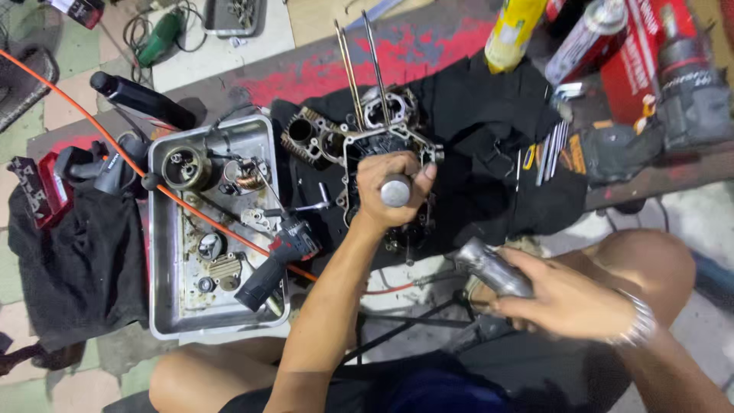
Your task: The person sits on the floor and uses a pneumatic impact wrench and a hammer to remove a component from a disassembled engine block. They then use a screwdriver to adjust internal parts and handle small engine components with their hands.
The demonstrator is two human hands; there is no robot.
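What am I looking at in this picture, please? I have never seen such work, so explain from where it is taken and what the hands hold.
The one picture comes from a camera worn on a person's head, looking down at their own bare arms and knees. The left hand grips a tool with a round metal end and presses it onto a dark engine case that lies on a black cloth. Two thin metal rods stand up from that case. The right hand holds a silver air tool, low near the knee. To the left a metal tray holds small engine parts and a black power tool. Spray cans stand at the top right.
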